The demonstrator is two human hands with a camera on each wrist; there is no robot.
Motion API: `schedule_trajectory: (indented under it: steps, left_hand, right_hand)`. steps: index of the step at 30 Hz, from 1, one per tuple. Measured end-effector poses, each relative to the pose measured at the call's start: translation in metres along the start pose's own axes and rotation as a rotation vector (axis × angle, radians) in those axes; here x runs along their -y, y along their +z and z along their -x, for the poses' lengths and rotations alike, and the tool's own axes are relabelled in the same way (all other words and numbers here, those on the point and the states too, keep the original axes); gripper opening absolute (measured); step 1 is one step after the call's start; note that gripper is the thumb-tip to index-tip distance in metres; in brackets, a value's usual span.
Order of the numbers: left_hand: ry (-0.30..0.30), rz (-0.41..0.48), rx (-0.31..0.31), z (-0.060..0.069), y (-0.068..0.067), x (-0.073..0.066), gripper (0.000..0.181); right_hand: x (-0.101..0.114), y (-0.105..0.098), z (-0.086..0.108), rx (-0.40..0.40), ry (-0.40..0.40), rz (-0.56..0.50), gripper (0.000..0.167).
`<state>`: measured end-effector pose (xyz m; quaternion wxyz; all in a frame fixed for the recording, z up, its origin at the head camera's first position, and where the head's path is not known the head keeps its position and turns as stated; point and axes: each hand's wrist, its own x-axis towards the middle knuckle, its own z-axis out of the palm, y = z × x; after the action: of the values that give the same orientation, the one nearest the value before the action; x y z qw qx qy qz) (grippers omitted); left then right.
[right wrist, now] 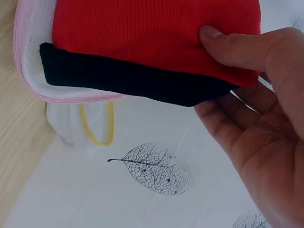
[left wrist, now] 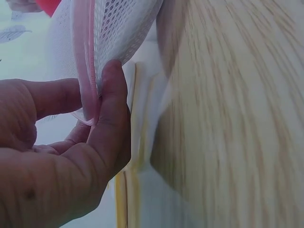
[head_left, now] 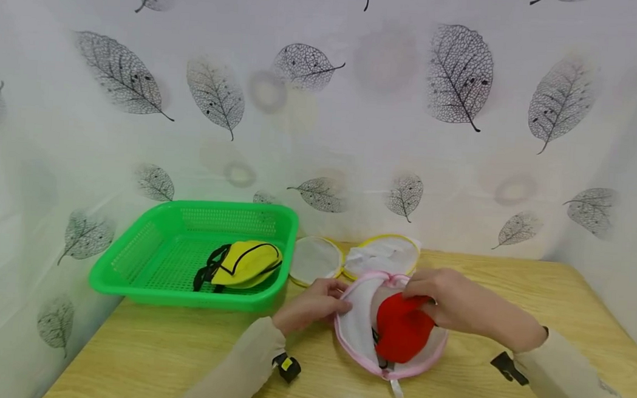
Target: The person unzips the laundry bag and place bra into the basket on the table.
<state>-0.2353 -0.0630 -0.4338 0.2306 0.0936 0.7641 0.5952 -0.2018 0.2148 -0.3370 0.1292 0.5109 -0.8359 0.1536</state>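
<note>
A round white mesh laundry bag (head_left: 356, 323) with a pink zippered rim lies unzipped on the table. My left hand (head_left: 314, 305) pinches its left rim between thumb and fingers; the pink edging (left wrist: 84, 61) shows between them up close. In my right hand (head_left: 444, 295) is a red ribbed garment (head_left: 405, 329), held by its upper right part, partly inside the bag's opening. The right wrist view shows the thumb on the red cloth (right wrist: 142, 28) and the fingers beneath, by a wide black band (right wrist: 118, 76). The garment's far end is hidden.
Left of the hands stands a green perforated basket (head_left: 189, 300) holding a yellow garment (head_left: 249, 265) with black straps. Behind the pink bag lie two yellow-rimmed mesh bags, a left one (head_left: 315, 261) and a right one (head_left: 383, 256). A leaf-print curtain (head_left: 354, 146) hangs behind the wooden table (head_left: 167, 348).
</note>
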Motion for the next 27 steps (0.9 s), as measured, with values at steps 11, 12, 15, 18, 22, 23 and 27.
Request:
schedule_trajectory:
  steps: [11, 12, 15, 18, 22, 23, 27]
  left_hand:
    - [-0.012, -0.007, -0.001, -0.010, 0.018, -0.005, 0.037]
    - [-0.014, -0.009, -0.001, -0.010, 0.019, -0.006, 0.037]
    - [-0.014, -0.016, 0.005, -0.011, 0.021, -0.008, 0.038]
    - [0.016, -0.060, 0.009, -0.008, 0.022, -0.011, 0.039]
    - [0.100, -0.252, -0.001, 0.015, 0.012, -0.023, 0.050]
    - [0.130, -0.311, -0.002, 0.023, 0.008, -0.027, 0.051]
    - [0.241, -0.465, 0.021, 0.062, -0.011, -0.039, 0.045]
  right_hand:
    - [-0.009, -0.007, 0.024, -0.190, 0.001, -0.007, 0.052]
    - [-0.010, -0.008, 0.027, -0.210, 0.008, -0.006, 0.053]
    - [-0.014, -0.009, 0.035, -0.248, 0.017, -0.001, 0.056]
    - [-0.020, -0.007, 0.045, -0.253, 0.015, 0.010, 0.056]
    - [-0.028, -0.005, 0.061, -0.242, 0.054, 0.045, 0.055]
    - [-0.030, -0.005, 0.067, -0.245, 0.073, 0.060, 0.055]
    - [-0.040, -0.013, 0.091, -0.305, 0.149, 0.134, 0.025]
